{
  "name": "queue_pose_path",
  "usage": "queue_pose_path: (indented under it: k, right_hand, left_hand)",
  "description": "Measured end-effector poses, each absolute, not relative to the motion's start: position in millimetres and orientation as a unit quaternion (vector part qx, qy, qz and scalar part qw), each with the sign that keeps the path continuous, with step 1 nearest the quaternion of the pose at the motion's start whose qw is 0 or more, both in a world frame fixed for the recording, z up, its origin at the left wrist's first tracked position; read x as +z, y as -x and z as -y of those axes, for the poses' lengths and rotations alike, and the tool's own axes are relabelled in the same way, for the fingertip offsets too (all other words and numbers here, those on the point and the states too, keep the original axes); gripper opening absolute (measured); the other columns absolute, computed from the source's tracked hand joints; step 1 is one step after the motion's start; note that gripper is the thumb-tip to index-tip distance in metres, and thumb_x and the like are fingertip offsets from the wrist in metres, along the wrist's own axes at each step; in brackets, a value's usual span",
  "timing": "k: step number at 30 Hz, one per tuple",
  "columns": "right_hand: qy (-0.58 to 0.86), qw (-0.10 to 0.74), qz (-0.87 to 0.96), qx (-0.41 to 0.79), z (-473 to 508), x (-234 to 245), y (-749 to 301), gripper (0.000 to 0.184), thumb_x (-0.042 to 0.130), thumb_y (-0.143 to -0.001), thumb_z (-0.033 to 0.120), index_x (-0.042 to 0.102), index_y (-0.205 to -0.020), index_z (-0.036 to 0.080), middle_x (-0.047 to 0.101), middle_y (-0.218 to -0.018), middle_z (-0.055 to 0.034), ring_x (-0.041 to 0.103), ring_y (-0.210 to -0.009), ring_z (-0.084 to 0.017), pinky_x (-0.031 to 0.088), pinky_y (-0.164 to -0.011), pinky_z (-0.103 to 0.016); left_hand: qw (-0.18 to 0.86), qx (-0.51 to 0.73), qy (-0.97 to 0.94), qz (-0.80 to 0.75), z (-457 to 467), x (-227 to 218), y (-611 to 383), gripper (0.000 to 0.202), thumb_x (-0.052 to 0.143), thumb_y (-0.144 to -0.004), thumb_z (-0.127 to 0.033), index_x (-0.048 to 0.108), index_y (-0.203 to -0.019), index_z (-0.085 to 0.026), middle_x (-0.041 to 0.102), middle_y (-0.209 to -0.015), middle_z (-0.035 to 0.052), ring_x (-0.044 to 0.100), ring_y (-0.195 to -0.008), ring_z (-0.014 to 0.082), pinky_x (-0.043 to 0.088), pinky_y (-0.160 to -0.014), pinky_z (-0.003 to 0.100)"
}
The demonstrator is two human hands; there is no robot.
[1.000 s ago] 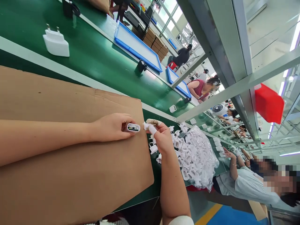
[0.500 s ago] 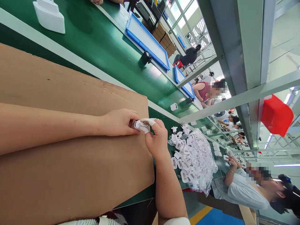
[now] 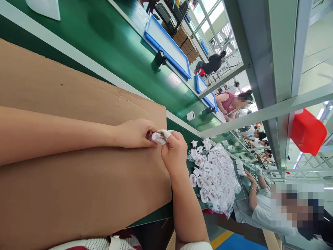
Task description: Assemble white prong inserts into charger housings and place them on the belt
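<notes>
Charger shell [image 3: 157, 138] pinched tight between left hand [image 3: 135, 133], right hand [image 3: 175, 152].

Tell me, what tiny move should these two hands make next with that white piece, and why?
Probably squeeze it firmly together. The left hand and right hand both pinch the white plug piece above the cardboard sheet, fingertips meeting on it, so it seems held ready for pressing; the seam itself is hidden.

Matt cardboard sheet [image 3: 78, 180], glossy plastic bag [image 3: 221, 180]
</notes>
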State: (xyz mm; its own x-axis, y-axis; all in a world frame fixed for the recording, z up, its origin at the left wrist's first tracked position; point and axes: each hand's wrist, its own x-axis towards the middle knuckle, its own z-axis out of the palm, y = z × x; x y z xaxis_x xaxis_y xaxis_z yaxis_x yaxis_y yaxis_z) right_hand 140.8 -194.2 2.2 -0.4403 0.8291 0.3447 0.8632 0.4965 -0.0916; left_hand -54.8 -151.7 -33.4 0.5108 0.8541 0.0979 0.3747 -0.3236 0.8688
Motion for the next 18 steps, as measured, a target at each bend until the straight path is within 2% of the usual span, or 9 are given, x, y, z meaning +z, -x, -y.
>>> queue_pose_path:
  k: [3, 5, 11, 14, 18]
  right_hand:
    - [0.517, 0.14, 0.84, -0.089, 195.4, 2.8, -137.2, 0.025, 0.059, -0.088, 0.002, 0.068, -0.076, 0.023, 0.062, -0.082, -0.0041, 0.052, -0.076, -0.02, 0.038, -0.067, -0.032]
    - [0.512, 0.114, 0.845, -0.103, 194.4, 7.1, -135.4, 0.025, 0.06, -0.086, 0.003, 0.065, -0.072, 0.022, 0.059, -0.079, -0.0034, 0.049, -0.074, -0.019, 0.034, -0.066, -0.032]
    - [0.499, 0.049, 0.861, -0.08, 185.9, 23.7, -134.2, 0.02, 0.061, -0.087, 0.006, 0.069, -0.077, 0.022, 0.059, -0.08, -0.0017, 0.052, -0.076, -0.017, 0.034, -0.067, -0.03]
    - [0.54, 0.068, 0.837, -0.058, 185.5, 20.9, -135.7, 0.02, 0.062, -0.087, 0.007, 0.073, -0.08, 0.023, 0.056, -0.078, 0.0003, 0.05, -0.07, -0.015, 0.031, -0.062, -0.029]
    - [0.567, 0.089, 0.817, -0.053, 190.7, 12.3, -136.7, 0.026, 0.064, -0.086, 0.008, 0.08, -0.097, 0.025, 0.06, -0.081, 0.0001, 0.054, -0.074, -0.016, 0.032, -0.063, -0.028]
  left_hand:
    - [0.424, 0.278, -0.759, -0.408, 150.1, -36.6, 54.9, 0.038, 0.069, -0.072, -0.057, 0.061, -0.069, -0.02, 0.066, -0.079, 0.006, 0.057, -0.071, 0.0211, 0.038, -0.061, 0.032]
    - [0.431, 0.271, -0.754, -0.414, 149.6, -37.4, 55.0, 0.038, 0.07, -0.071, -0.058, 0.064, -0.071, -0.021, 0.068, -0.078, 0.0059, 0.058, -0.071, 0.0217, 0.038, -0.061, 0.032]
    - [0.429, 0.256, -0.747, -0.439, 148.3, -37.2, 54.2, 0.041, 0.071, -0.068, -0.061, 0.069, -0.073, -0.021, 0.067, -0.073, 0.0046, 0.059, -0.07, 0.0223, 0.037, -0.06, 0.031]
    - [0.427, 0.257, -0.75, -0.435, 149.1, -37.4, 54.1, 0.042, 0.069, -0.07, -0.063, 0.073, -0.076, -0.021, 0.068, -0.075, 0.0041, 0.06, -0.07, 0.0223, 0.038, -0.061, 0.031]
    - [0.413, 0.272, -0.754, -0.432, 152.8, -37.3, 53.4, 0.043, 0.067, -0.073, -0.063, 0.069, -0.073, -0.021, 0.07, -0.078, 0.0059, 0.062, -0.073, 0.0239, 0.039, -0.062, 0.032]
